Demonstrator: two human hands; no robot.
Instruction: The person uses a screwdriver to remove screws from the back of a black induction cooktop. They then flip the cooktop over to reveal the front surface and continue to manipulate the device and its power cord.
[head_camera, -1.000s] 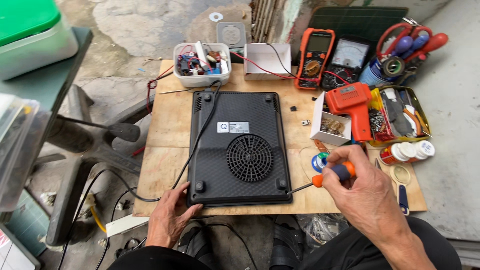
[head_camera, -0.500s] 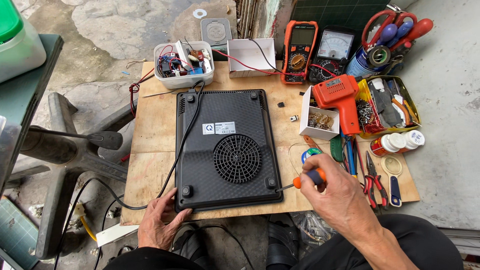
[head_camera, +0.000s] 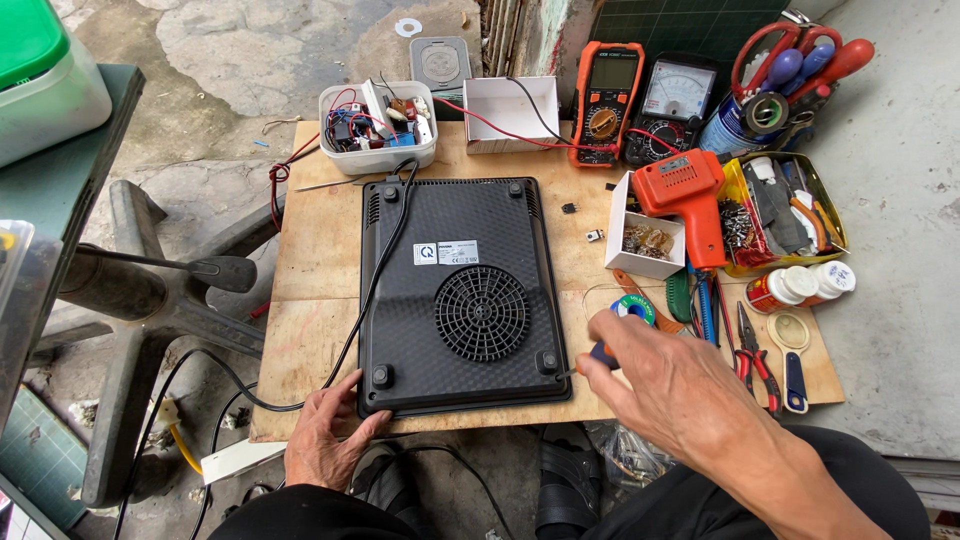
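The left hand (head_camera: 325, 440) is pressing flat, open, on the cooker's (head_camera: 460, 290) near corner, steadying it face-down on the desk (head_camera: 310, 250). The right hand (head_camera: 665, 385) is closing on a screwdriver (head_camera: 600, 352), tip at the corner screw. Meters (head_camera: 608, 100) are lying beyond.

**Where I sit**

My plywood worktop (head_camera: 320, 230) stands on cracked, stained concrete floor (head_camera: 250, 50) in flat daylight. To my left is a black chair base (head_camera: 140, 300) and a dark green table (head_camera: 70, 170) bearing a green-lidded box (head_camera: 40, 60). Ahead, a green tiled wall (head_camera: 700, 25).
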